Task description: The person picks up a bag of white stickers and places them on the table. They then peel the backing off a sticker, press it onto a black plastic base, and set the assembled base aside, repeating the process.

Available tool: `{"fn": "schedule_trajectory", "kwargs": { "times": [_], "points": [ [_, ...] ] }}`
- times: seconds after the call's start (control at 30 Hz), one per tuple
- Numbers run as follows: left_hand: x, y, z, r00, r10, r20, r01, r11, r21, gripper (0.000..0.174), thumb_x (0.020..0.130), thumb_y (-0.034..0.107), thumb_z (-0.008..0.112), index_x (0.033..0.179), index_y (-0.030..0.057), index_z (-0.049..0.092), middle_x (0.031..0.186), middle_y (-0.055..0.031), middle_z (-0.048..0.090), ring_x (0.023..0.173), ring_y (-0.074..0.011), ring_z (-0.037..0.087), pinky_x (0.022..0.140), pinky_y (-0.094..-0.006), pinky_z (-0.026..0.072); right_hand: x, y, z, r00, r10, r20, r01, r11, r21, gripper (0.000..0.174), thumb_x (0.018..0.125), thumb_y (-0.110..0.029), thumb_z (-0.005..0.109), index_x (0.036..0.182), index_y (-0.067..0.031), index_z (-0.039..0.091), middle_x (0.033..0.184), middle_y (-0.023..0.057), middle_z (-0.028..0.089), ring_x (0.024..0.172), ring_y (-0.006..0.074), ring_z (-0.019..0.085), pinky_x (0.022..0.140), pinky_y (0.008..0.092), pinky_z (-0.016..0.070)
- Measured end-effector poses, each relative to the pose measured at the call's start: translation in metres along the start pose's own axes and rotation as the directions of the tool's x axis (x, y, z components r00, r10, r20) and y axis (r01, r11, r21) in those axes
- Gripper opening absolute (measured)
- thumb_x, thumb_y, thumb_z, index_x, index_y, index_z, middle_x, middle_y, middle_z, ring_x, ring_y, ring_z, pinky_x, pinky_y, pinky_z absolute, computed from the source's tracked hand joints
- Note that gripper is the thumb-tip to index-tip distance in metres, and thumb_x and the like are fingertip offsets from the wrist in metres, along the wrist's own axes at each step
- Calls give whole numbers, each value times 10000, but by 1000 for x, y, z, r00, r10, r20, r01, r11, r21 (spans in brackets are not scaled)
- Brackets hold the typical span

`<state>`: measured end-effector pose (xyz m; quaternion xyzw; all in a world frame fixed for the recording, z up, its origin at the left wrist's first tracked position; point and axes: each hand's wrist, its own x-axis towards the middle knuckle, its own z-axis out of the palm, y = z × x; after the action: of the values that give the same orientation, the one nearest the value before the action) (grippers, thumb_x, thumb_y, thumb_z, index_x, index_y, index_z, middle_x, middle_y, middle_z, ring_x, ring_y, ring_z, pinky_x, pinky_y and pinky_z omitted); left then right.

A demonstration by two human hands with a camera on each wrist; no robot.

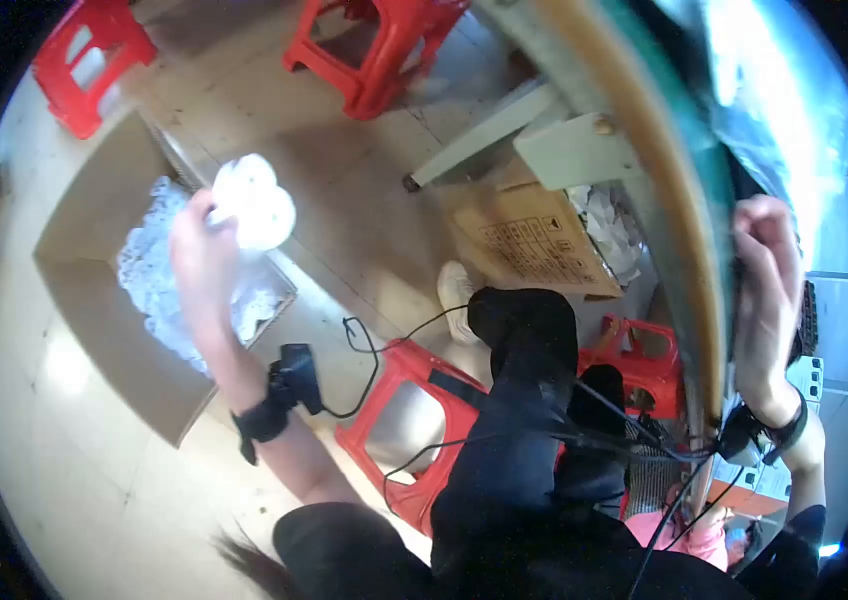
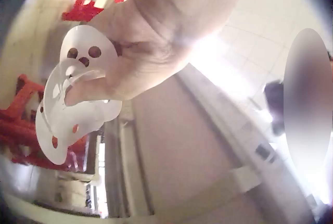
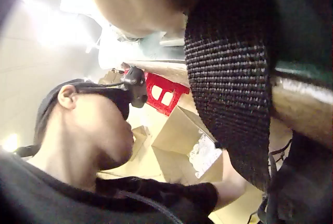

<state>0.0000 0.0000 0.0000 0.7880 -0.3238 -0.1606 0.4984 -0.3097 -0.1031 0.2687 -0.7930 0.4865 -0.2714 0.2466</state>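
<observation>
My left hand [image 1: 202,260] pinches a few thin white plastic sheets [image 1: 252,205] with rounded lobes. In the left wrist view the thumb lies across the sheets [image 2: 83,37], and small round holes show in them. Below this hand stands an open cardboard box [image 1: 79,215], heaped with similar white pieces [image 1: 147,265]. My right hand [image 1: 769,285] is by the wooden table edge [image 1: 699,240], its fingers loosely bent and nothing visible in them. Close beyond its fingers lies clear bluish plastic film [image 1: 794,110]. The right wrist view mostly shows the strap, with the fingers hidden.
A second cardboard box [image 1: 529,240] with white pieces stands under the table, near a table leg [image 1: 479,135]. Red stools [image 1: 374,60] stand around the floor, one [image 1: 409,430] beside my legs. Black cables [image 1: 384,350] trail from the wrist cameras across my lap.
</observation>
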Motion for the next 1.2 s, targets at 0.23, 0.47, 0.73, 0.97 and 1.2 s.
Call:
{"fn": "schedule_trajectory", "kwargs": {
  "times": [0.23,0.47,0.73,0.97,1.2],
  "points": [
    [-3,-204,-5,893,-8,-450,236,859,455,518,782,267,579,1163,-65,464,1142,-257,518,1092,-346,487,942,-391,362,6,17,-3,1000,-16,-11,18,971,240,92,805,-13,511,895,-31,509,792,-21,469,720,53,427,672,178,354],
    [-97,-119,35,723,-431,539,299,899,319,820,732,636,550,1217,-20,477,1234,-229,484,1192,-324,436,972,-360,360,7,28,7,999,-35,-7,36,976,215,122,730,7,501,847,-16,522,754,-1,478,658,69,410,618,196,367],
    [-130,-125,79,824,-354,443,-154,612,776,222,813,110,442,896,57,641,938,-169,632,900,-315,613,751,-414,491,-64,-14,-101,775,-147,614,-244,828,506,250,770,-24,549,1019,-27,522,1130,100,480,976,166,499,867,282,387],
    [-174,-85,160,717,-387,579,-218,665,714,257,840,171,448,953,31,631,1000,-186,612,958,-323,589,824,-409,466,-126,24,-206,673,-323,665,11,903,429,338,724,-40,642,1047,-44,542,1227,169,430,1075,268,497,927,350,398],
    [-212,-62,207,660,-306,686,-239,781,577,226,822,173,505,935,28,637,980,-200,617,930,-337,591,756,-403,484,-101,23,-236,711,-425,560,325,905,274,357,734,-126,667,1059,-76,528,1196,127,461,1026,296,506,847,363,422]
  ]
}}
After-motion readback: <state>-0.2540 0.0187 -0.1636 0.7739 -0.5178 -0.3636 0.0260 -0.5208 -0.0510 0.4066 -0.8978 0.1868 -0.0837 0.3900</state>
